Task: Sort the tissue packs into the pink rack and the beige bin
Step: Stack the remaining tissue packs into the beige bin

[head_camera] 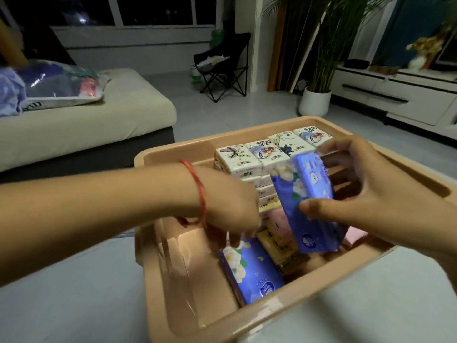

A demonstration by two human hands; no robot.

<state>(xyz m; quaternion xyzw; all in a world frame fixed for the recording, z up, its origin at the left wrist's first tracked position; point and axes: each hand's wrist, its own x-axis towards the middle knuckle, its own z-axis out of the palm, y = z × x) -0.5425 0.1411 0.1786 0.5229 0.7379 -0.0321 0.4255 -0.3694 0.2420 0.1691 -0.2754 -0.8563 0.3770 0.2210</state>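
1. Near wall of the beige bin sits closest to you, on the grey floor. No pink rack in view, so nothing shows as sorted there yet.
2. Lower blue pack lies flat inside the bin, near-left corner. Your left grip points fingers down at its far end. It's blurred, so can't tell if it pinches the pack or only touches it.
3. Your right grip pinches the raised blue pack, thumb on the near face and fingers over the far edge. The pack is tilted, above the bin's middle, not set down yet.
4. Under it, mid-bin: tan packs and pink packs, lying loose w/ no clear order. A pink patch at the right inside edge is too hidden to name.
5. Far side of the bin: white printed packs stacked neat in a row, several layers deep. That part looks done.
6. Judgement: roughly midway. White stack is settled; blue, tan and pink packs are left to place, and the rack share is untouched as far as shown.
7. Beyond: sofa to the left.
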